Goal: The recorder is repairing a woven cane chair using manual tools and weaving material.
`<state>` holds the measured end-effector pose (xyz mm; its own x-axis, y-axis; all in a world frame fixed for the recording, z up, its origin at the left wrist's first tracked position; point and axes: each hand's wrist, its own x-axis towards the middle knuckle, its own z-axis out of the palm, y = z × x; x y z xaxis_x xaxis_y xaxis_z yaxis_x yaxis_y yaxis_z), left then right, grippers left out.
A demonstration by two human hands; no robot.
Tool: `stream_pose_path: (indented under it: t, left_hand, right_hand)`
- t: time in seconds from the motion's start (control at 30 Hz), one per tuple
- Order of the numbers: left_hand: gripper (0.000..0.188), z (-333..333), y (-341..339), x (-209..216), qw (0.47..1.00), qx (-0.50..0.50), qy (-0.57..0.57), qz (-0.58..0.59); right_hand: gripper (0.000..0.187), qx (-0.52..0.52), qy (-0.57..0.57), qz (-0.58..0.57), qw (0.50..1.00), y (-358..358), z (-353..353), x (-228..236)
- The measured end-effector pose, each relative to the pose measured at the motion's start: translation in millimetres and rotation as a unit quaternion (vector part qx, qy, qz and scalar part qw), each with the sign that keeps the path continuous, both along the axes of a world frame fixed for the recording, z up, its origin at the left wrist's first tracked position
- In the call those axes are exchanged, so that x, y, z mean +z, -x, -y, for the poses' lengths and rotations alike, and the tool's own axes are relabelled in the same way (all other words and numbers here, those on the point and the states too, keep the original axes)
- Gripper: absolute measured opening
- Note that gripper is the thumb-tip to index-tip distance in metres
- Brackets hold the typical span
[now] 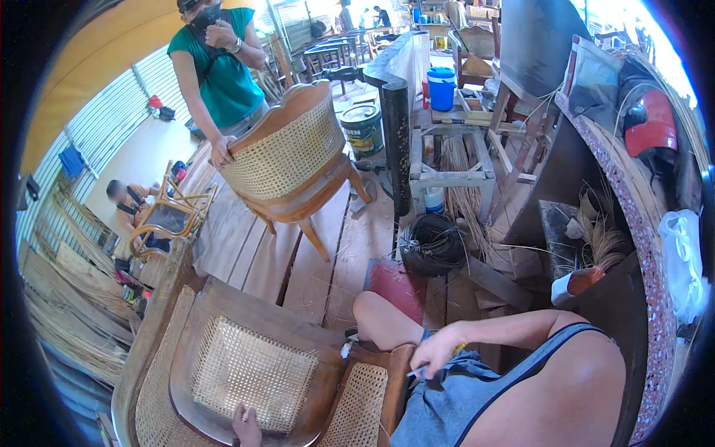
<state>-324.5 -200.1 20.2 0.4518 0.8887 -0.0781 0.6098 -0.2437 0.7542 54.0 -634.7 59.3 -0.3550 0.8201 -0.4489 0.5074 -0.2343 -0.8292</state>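
Chair (182,372) of brown wood is low down in front of me. On its woven middle (253,365), my left hand (246,426) has its fingers bent and close together. I cannot tell if they hold anything. My right hand (438,350) is next to the wooden side and has its fingers curled around a small bluish thing (417,371). Farther off, a person (220,71) in green has one hand on another chair (290,149).

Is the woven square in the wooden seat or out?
In: the woven panel lies within the wooden seat frame, wood showing around it, the left hand at its near edge. Whether it's fastened, I cannot tell.
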Motion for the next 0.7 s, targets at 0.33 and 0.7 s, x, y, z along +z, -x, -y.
stream_pose_path:
  t: [0.33,0.7]
  left_hand:
    - [0.045,189,-32,178,0.974,-0.068,0.113,0.183]
    - [0.022,340,-82,278,0.79,-0.418,-0.053,0.446]
  right_hand:
    - [0.022,-0.02,-0.028,0.15,0.988,30,10,-22]
    - [0.023,0.047,-0.202,0.171,0.963,57,12,-19]
